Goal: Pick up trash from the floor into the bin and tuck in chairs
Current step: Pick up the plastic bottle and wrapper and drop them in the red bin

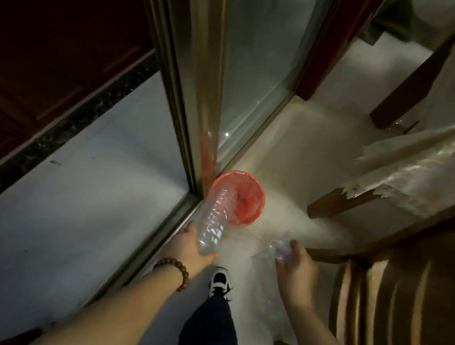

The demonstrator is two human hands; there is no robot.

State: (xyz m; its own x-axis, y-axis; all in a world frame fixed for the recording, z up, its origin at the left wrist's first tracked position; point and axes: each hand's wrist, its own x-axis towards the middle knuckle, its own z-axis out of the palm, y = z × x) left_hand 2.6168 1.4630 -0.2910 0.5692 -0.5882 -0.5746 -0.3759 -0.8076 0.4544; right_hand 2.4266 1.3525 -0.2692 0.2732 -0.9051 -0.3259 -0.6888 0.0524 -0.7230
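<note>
A red mesh bin (248, 203) stands on the pale floor at the foot of a glass door frame. My left hand (191, 249) grips the base of a clear plastic bottle (217, 218), whose neck points over the bin's rim. My right hand (295, 265) holds a crumpled piece of clear plastic (278, 248) a little to the right of the bin and nearer to me. A wooden chair (412, 317) with a slatted back stands at the right, close to my right arm.
A glass sliding door (247, 64) in a metal frame runs from the top down to the bin. A dark red door (48, 31) fills the left. My shoe (220, 282) and dark trouser leg are between my arms. A table leg (413, 83) stands at the upper right.
</note>
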